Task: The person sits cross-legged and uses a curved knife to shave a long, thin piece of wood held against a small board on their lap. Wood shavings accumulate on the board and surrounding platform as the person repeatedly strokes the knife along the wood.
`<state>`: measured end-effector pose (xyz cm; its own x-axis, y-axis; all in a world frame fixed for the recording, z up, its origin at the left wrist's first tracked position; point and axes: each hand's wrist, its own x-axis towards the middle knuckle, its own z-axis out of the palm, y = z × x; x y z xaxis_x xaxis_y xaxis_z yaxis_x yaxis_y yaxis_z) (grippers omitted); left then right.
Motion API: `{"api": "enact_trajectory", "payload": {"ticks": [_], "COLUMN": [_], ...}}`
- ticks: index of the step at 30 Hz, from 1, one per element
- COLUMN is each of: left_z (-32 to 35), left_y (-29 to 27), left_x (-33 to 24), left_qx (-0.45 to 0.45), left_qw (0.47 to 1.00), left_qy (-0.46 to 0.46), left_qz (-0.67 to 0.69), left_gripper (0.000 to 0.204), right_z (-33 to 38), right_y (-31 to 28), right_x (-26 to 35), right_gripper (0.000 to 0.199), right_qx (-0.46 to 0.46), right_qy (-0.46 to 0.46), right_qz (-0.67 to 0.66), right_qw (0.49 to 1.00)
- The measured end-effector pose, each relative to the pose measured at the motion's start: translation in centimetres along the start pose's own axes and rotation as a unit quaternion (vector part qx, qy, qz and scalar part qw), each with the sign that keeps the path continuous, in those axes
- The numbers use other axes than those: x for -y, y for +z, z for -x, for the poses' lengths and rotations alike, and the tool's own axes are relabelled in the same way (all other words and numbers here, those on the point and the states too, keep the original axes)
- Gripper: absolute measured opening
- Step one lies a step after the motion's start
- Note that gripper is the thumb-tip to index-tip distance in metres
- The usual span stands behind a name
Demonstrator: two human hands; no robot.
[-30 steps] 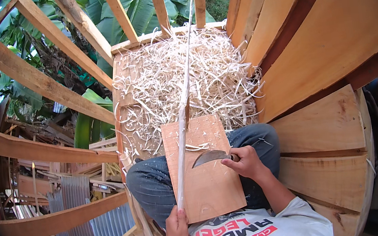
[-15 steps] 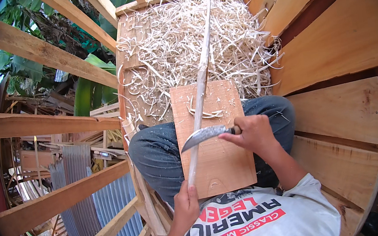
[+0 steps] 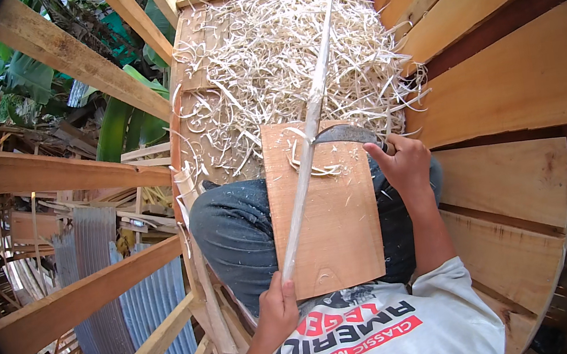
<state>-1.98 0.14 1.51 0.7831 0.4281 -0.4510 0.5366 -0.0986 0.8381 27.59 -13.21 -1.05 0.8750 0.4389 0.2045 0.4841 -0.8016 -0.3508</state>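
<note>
A long pale wooden stick (image 3: 305, 165) runs from near my body up and away over the far edge, slanting a little right. My left hand (image 3: 278, 306) is closed round its near end. In my right hand (image 3: 403, 162) is a knife (image 3: 346, 134) with a curved dark blade, gripped by its handle. The blade's tip end meets the stick's right side, with a thin curl of shaving beside it. Under the stick a flat rectangular wooden board (image 3: 338, 241) rests across my lap, with a few shavings on it.
A large heap of curly wood shavings (image 3: 267, 50) covers the plank floor ahead. Wooden rails (image 3: 83, 289) stand along the left, with corrugated metal sheets (image 3: 163, 322) beyond. A plank wall (image 3: 502, 98) closes the right side. My bent knees (image 3: 230, 234) flank the board.
My right hand has carried the knife outward along the stick, away from my body and slightly right. The stick's far end has swung a little right. My left hand keeps its place.
</note>
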Motion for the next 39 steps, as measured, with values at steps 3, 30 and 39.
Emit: {"api": "enact_trajectory", "payload": {"ticks": [3,30,39], "left_z": [0.1,-0.1,-0.1], "left_y": [0.2,0.2,0.2], "left_x": [0.4,0.5,0.7], "left_qx": [0.007,0.016,0.012], "left_qw": [1.0,0.999,0.999], "left_qy": [0.007,-0.014,-0.017], "left_qz": [0.001,0.027,0.034], "left_gripper": [0.021,0.026,0.028], "right_z": [1.3,2.5,1.8], "right_y": [-1.0,-1.1,-0.7], "right_x": [0.4,3.9,3.8], "right_gripper": [0.06,0.06,0.042], "right_qx": [0.036,0.093,0.118], "right_qy": [-0.016,-0.188,-0.092], "right_qz": [-0.008,-0.057,-0.123], "right_qw": [0.999,0.976,0.981]}}
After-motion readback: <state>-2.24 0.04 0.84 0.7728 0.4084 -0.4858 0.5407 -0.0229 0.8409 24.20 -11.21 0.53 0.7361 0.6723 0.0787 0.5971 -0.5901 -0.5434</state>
